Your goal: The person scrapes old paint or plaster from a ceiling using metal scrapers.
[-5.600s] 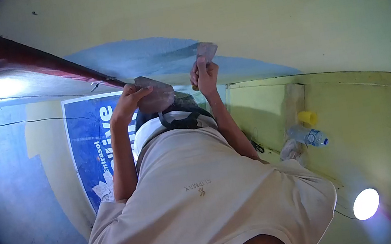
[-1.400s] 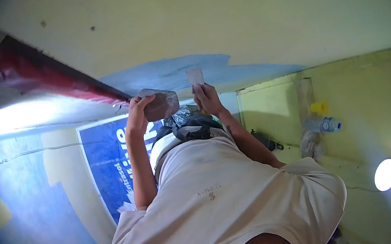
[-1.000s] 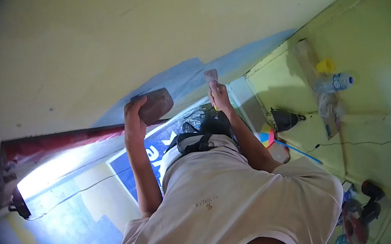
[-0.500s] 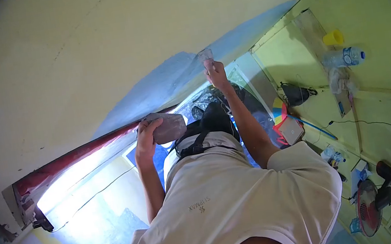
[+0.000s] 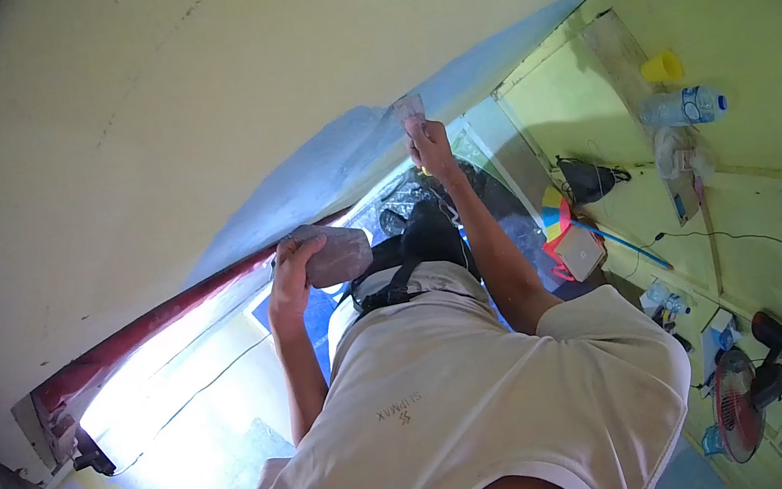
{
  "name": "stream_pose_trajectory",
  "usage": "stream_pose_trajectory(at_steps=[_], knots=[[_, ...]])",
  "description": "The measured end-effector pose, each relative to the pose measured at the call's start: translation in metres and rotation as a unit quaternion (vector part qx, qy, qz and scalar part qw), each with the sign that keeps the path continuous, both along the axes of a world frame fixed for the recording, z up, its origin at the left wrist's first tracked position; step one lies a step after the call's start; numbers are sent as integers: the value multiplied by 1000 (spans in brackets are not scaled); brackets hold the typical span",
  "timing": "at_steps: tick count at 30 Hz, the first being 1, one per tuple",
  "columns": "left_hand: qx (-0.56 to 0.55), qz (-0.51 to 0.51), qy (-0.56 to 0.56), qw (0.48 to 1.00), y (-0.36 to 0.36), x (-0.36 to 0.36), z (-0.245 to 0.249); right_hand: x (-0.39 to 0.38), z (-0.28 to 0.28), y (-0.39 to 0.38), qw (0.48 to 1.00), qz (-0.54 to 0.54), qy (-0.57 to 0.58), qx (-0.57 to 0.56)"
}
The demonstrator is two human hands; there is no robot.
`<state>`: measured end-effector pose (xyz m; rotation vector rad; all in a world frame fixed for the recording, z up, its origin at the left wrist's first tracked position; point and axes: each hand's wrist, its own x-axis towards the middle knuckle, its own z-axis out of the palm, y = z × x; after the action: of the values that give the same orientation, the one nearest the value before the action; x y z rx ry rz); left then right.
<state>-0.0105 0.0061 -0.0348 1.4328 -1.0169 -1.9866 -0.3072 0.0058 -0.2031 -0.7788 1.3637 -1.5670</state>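
In my right hand point(image 5: 430, 149) is a small putty knife point(image 5: 408, 108), its pale, smeared blade against the wall point(image 5: 188, 103). The fingers wrap round its handle. Around the blade the wall carries a blue-grey patch point(image 5: 319, 169) that stretches to both sides. Lower down and to the left, my left hand point(image 5: 289, 272) grips a flat grey board point(image 5: 338, 254) with rounded corners, the thumb lying over its face. This board is held in front of my waist, apart from the putty knife.
Below the patch, at left, runs a bright opening with a red edge point(image 5: 115, 362). On the right wall's ledges are a yellow cup point(image 5: 662, 67) and a plastic bottle point(image 5: 684, 107). A fan point(image 5: 739, 405), a blue stick point(image 5: 629, 247) and a cable point(image 5: 754, 238) lie to the right.
Very little differs. The putty knife and my right hand have shifted slightly, with the blade still at the blue-grey patch. My left hand keeps its hold on the board.
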Motion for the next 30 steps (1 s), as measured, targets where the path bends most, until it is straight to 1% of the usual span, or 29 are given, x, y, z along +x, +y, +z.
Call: stream_pose_trajectory(at_steps=[2,5,9,12,15,18,22,25,26,27,28,29,30], knots=[[-10,-4,1,1000,-2,1,1,-2,3,-4,1000,10,-17,-2],[5,-12,0,1000,-4,7,-7,-1,2,-1,1000,-3,-17,12],[-13,-10,17,1000,-10,7,-11,-4,9,-7,1000,18,-14,20],[16,-33,29,999,-12,9,-8,-2,6,0,999,20,-16,39],[24,-33,-1,999,-14,7,-5,-2,8,-4,1000,12,13,16],[9,-34,14,999,-18,8,-9,1,10,3,1000,11,-12,21],[15,-34,-2,999,-20,2,-6,-2,4,-7,999,16,42,21],[17,-36,-1,999,-15,5,-10,5,35,-9,999,8,-33,20],[16,-33,-8,999,-14,0,-5,4,30,-9,999,11,-46,12],[11,-29,-13,999,-17,-4,-2,-1,16,-8,1000,6,-14,9],[-17,-13,-48,999,-14,1,-9,-5,2,-7,1000,2,17,5],[-16,-19,-37,999,-14,1,-7,-4,6,-8,999,-1,48,1],[-18,-23,-25,999,-16,-2,-5,-4,10,-6,999,5,37,-4]])
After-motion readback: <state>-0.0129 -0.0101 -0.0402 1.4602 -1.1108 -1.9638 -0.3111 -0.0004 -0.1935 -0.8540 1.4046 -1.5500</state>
